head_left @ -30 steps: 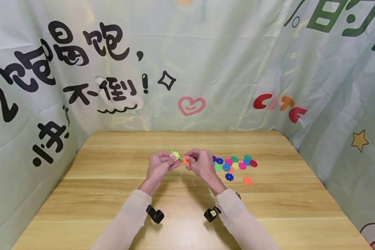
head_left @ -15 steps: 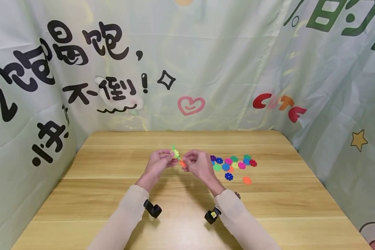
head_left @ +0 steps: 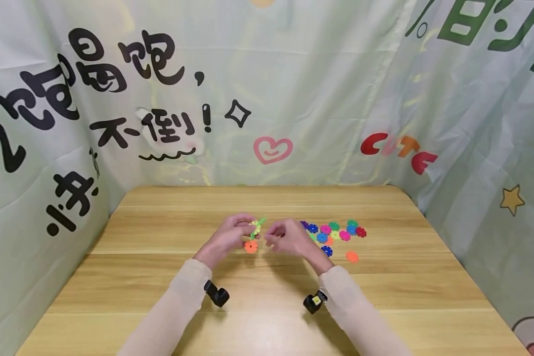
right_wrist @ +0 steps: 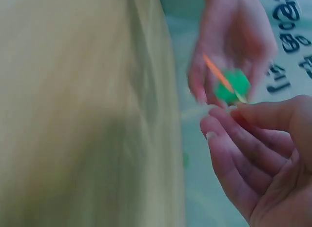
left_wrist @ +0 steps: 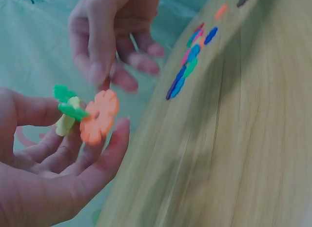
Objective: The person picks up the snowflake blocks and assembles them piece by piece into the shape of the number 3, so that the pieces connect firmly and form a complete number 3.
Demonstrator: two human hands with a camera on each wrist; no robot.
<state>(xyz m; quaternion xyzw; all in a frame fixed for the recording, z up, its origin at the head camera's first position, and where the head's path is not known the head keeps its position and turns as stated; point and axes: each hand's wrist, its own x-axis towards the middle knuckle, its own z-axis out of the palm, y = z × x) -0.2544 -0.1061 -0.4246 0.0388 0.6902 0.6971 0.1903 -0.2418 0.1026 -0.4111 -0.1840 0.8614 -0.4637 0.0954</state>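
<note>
My left hand (head_left: 228, 236) pinches a small cluster of joined plastic snowflake discs above the table. In the left wrist view it shows a yellow disc (left_wrist: 65, 123) between the fingers, green discs (left_wrist: 73, 111) slotted on, and an orange disc (left_wrist: 100, 117) at the outer end. The orange disc hangs lowest in the head view. My right hand (head_left: 289, 238) is just right of the cluster, its fingers loosely bent with nothing visible between them. From the right wrist, its thumb and fingertips overlap the cluster's edge, with the left hand blurred behind.
Right of the hands, several loose snowflake discs (head_left: 322, 238) in mixed colours lie on the wooden table (head_left: 169, 291). A single orange disc (head_left: 352, 256) lies nearer the front. A printed curtain (head_left: 311, 99) surrounds the table's back and sides.
Earlier my right fingers held the orange disc against the cluster. They have let go and drawn back to the right. The left hand has turned the cluster, so the orange disc now points down.
</note>
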